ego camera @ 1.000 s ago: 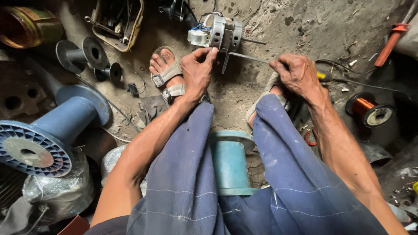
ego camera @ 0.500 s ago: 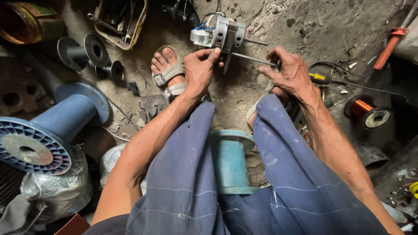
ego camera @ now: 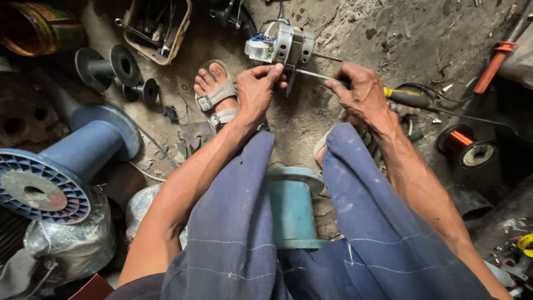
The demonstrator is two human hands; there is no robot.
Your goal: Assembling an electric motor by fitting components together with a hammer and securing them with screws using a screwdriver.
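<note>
The small motor (ego camera: 280,47) stands on the dirt floor (ego camera: 388,33) — steadied by the left hand (ego camera: 256,91) (fingers pinching its edge). The right hand (ego camera: 361,89), fist closed, drives a screwdriver (ego camera: 355,83) into it; the casing looks still assembled — work seems early.

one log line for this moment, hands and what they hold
left hand: steadies small motor | right hand: grips screwdriver, tip at motor | near: teal spool between knees, blue spool
</note>
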